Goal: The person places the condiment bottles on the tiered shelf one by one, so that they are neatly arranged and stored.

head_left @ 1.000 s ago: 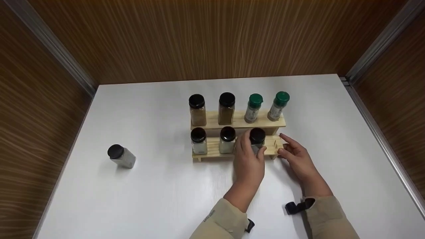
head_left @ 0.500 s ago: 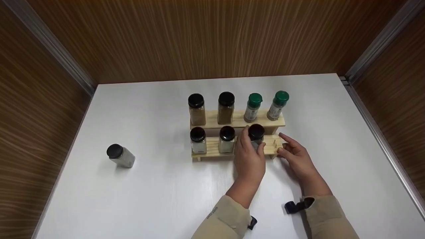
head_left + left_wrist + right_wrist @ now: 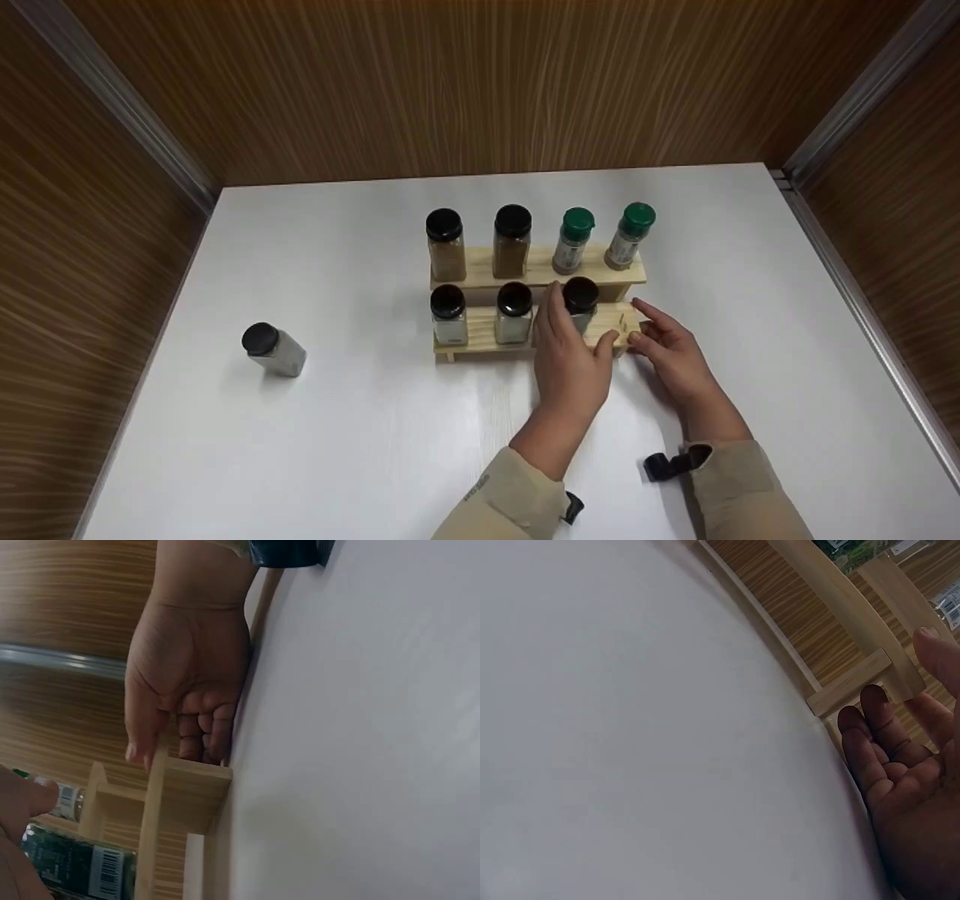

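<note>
A two-tier wooden spice rack [image 3: 611,319] stands mid-table in the head view. My left hand [image 3: 571,371] is beside a black-capped spice jar [image 3: 581,300] on the lower tier, its fingers straight along the jar's left side and the thumb spread apart from it. The left wrist view shows that jar's dark green contents and barcode label [image 3: 109,872]. At the rack's right end, my right hand [image 3: 675,364] holds the lower shelf, thumb over its edge and fingers curled beneath, as the right wrist view [image 3: 907,772] also shows for the hand.
Two other black-capped jars [image 3: 514,319] share the lower tier. Above them stand two brown-filled jars [image 3: 448,251] and two green-capped bottles [image 3: 574,240]. A lone black-capped jar [image 3: 279,351] is on the white table [image 3: 322,450] at left. Wood-grain panels [image 3: 480,90] enclose the table's back and sides.
My left thumb has moved right, away from the jar, and the fingers have straightened. The jar has shifted slightly back on the lower tier. The right hand stays at the rack's end.
</note>
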`<state>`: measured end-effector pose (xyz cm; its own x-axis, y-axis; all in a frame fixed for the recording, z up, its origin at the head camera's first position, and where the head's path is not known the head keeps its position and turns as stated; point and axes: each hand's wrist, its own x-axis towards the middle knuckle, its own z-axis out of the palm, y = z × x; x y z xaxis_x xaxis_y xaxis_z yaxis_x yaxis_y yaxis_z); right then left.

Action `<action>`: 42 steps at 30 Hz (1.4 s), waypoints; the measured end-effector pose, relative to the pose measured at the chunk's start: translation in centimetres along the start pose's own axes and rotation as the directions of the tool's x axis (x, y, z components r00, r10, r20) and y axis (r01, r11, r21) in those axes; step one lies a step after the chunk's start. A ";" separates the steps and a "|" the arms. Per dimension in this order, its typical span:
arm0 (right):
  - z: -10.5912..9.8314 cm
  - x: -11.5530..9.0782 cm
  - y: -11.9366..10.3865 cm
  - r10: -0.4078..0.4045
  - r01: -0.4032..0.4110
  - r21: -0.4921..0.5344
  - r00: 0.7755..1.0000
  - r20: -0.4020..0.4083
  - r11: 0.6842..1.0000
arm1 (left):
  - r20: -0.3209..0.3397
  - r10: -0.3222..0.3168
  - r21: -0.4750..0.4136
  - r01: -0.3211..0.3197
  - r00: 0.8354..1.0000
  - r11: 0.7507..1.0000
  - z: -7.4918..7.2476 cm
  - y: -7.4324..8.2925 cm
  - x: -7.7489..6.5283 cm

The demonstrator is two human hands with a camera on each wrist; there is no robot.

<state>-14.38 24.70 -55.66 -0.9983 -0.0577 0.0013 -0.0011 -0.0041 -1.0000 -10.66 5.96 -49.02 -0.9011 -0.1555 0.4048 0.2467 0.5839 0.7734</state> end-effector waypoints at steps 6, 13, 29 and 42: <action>0.0 0.0 -0.1 0.011 -0.012 -0.052 1.000 -0.016 0.999 | -0.093 0.223 -0.041 -0.228 0.970 0.973 -2.4 2.0 -0.8; -0.1 -0.1 0.0 0.007 -0.008 -0.040 1.000 -0.008 0.999 | -0.229 0.408 -0.155 -0.447 0.884 0.881 -6.8 2.4 0.0; 0.1 -0.1 -0.2 0.018 -0.018 -0.027 1.000 -0.009 0.999 | -0.420 0.324 0.026 -0.346 0.847 0.938 -16.6 -5.4 1.5; 0.1 0.0 -0.1 -0.003 0.003 0.008 1.000 -0.006 1.000 | -0.405 0.040 0.168 0.032 0.913 0.985 -24.1 -12.6 1.9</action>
<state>-14.32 24.62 -55.56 -0.9986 -0.0519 0.0044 -0.0038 -0.0119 -0.9999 -6.87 -20.94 -46.24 -0.6686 -0.4419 0.5980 0.1546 0.7040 0.6931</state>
